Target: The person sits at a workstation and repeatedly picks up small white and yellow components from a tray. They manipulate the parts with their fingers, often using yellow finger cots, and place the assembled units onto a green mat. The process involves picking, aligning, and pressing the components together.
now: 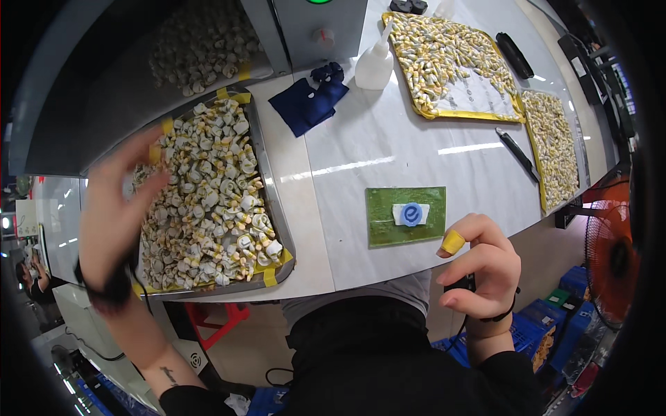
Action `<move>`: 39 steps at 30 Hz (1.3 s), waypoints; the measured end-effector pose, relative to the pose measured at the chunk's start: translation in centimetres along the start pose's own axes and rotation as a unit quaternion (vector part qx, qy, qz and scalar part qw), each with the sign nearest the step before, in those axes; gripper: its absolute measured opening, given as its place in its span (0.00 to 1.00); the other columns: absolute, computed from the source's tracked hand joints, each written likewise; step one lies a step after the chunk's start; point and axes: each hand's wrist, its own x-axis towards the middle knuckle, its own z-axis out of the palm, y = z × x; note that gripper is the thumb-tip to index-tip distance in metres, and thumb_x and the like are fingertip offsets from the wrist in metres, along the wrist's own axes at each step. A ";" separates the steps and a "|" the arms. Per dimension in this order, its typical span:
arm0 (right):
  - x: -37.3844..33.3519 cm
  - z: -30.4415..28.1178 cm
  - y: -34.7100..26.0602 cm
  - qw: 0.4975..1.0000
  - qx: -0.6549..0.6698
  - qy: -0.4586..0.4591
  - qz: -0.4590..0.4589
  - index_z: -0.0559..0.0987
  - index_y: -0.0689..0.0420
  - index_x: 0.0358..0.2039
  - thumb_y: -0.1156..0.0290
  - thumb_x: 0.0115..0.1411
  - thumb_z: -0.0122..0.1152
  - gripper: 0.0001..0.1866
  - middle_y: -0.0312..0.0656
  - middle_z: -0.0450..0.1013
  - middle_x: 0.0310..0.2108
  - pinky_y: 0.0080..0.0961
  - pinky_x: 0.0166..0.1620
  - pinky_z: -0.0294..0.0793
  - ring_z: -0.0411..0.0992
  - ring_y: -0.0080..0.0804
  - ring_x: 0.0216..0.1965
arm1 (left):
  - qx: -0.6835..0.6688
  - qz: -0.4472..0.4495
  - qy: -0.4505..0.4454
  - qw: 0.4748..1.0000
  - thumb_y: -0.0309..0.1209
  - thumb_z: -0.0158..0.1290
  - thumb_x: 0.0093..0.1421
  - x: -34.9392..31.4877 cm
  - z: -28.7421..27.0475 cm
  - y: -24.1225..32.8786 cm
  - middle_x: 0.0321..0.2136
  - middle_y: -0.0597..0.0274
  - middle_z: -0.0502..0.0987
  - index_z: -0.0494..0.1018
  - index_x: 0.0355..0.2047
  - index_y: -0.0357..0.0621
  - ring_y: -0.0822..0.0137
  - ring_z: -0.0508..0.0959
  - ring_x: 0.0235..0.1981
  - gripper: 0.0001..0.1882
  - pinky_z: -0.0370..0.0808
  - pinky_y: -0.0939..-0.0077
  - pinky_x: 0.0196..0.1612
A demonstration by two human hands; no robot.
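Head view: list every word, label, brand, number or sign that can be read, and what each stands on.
None reads clearly as text.
Blue round piece above the green mat: a curled shape; cannot tell whether it is a letter.
White sheet in the yellow-edged tray: faint dark marks, too small to read.
Left forearm: a dark mark, too small to make out.

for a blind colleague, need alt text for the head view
A person's blurred left hand is by the left side of a metal tray full of small white-and-yellow pieces. The loosely curled right hand, with a yellow band on one finger, is beside a green slab carrying a round blue piece.
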 end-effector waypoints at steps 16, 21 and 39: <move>-0.2 -7.2 -0.9 0.930 -0.346 0.119 -0.042 0.77 0.60 0.24 0.81 0.40 0.65 0.08 0.42 0.72 0.25 0.24 0.33 0.69 0.72 0.33 0.28 | -0.064 0.015 0.106 0.992 0.25 0.61 0.47 5.2 1.1 -3.7 0.23 0.69 0.68 0.67 0.32 0.39 0.79 0.68 0.25 0.14 0.65 0.84 0.31; 6.5 -14.0 2.8 0.867 -0.492 0.077 0.026 0.76 0.62 0.30 0.77 0.51 0.57 0.05 0.46 0.75 0.28 0.29 0.36 0.71 0.73 0.39 0.31 | -0.152 0.196 0.050 0.967 0.23 0.64 0.42 -3.5 -0.4 7.8 0.22 0.65 0.74 0.74 0.26 0.42 0.71 0.72 0.22 0.11 0.70 0.77 0.27; 9.8 -16.3 7.7 0.874 -0.481 0.051 0.044 0.76 0.63 0.31 0.80 0.55 0.51 0.05 0.48 0.73 0.27 0.31 0.33 0.69 0.71 0.41 0.30 | -0.791 -0.090 -0.101 0.597 0.24 0.58 0.55 -8.3 14.7 10.5 0.38 0.52 0.77 0.71 0.42 0.30 0.66 0.78 0.40 0.16 0.73 0.73 0.46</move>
